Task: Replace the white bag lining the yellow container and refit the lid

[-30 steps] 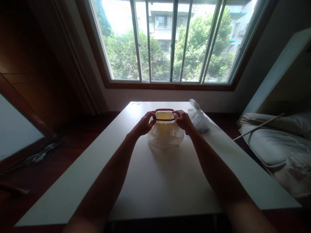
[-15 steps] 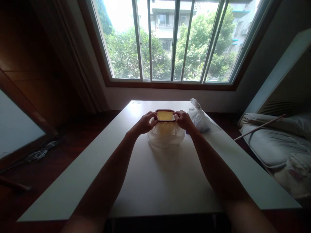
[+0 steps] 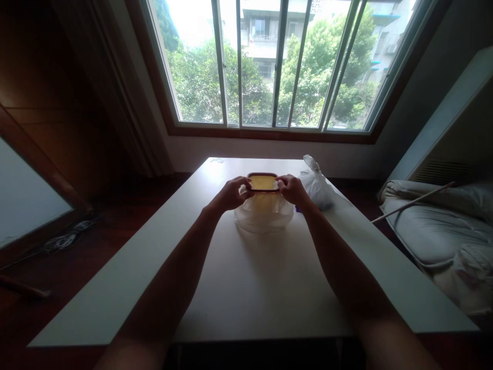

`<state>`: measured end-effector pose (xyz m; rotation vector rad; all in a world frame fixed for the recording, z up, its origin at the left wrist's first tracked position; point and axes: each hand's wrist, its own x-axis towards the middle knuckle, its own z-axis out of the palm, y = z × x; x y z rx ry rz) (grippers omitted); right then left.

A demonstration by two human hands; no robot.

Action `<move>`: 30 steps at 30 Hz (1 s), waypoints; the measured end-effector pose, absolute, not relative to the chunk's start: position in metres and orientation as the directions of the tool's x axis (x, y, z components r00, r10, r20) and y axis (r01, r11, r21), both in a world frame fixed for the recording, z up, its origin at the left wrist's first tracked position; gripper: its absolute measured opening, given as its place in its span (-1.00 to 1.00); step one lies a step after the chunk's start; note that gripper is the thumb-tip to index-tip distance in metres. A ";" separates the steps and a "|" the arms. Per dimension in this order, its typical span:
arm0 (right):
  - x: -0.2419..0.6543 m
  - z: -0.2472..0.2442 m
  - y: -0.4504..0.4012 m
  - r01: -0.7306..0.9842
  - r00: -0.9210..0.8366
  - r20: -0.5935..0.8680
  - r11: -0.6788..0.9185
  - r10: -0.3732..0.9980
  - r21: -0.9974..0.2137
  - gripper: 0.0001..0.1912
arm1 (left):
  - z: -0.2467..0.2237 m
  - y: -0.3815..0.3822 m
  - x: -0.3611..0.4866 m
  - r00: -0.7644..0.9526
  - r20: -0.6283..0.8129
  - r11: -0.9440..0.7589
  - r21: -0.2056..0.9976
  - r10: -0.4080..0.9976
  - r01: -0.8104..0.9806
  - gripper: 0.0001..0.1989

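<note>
On the white table stands a yellow container [image 3: 263, 182] with a dark brown rounded-rectangular rim. A thin translucent plastic bag [image 3: 264, 217] hangs loosely around its outside, and the yellow wall shows faintly through it. My left hand [image 3: 234, 193] is closed at the left side of the rim, thumb and fingers pinching the bag's edge there. At the right side, my right hand [image 3: 288, 187] pinches the bag against the rim in the same way, with a whitish bit of film by its fingertips. The container's base is hidden by the bag.
A knotted white plastic bag [image 3: 318, 186] sits on the table [image 3: 265, 288] just right of my right hand, with something purple beside it. Beyond the far edge is a window [image 3: 258, 77]. Folded bedding [image 3: 427, 226] and a stick lie at the right; cables [image 3: 63, 241] lie on the left floor.
The view has shifted very slightly. Both hands stay at the rim with almost no movement, and the container and bag keep their place.
</note>
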<state>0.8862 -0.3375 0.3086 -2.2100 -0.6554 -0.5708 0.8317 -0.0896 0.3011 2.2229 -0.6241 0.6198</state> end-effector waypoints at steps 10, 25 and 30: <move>0.886 0.310 -0.339 0.596 0.786 0.545 -0.594 0.293 -0.540 -0.64 | 0.309 -0.092 0.826 0.781 0.584 -0.596 0.553 -0.220 -0.582 -0.78; 0.897 0.315 -0.351 0.678 0.733 0.638 -0.320 0.234 -0.662 -0.56 | 0.320 -0.089 0.823 0.720 0.643 -0.303 0.654 -0.259 -0.693 -0.74; 0.892 0.321 -0.363 0.672 0.697 0.596 -0.072 0.398 -0.737 -0.49 | 0.325 -0.088 0.821 0.718 0.647 -0.217 0.685 -0.258 -0.695 -0.66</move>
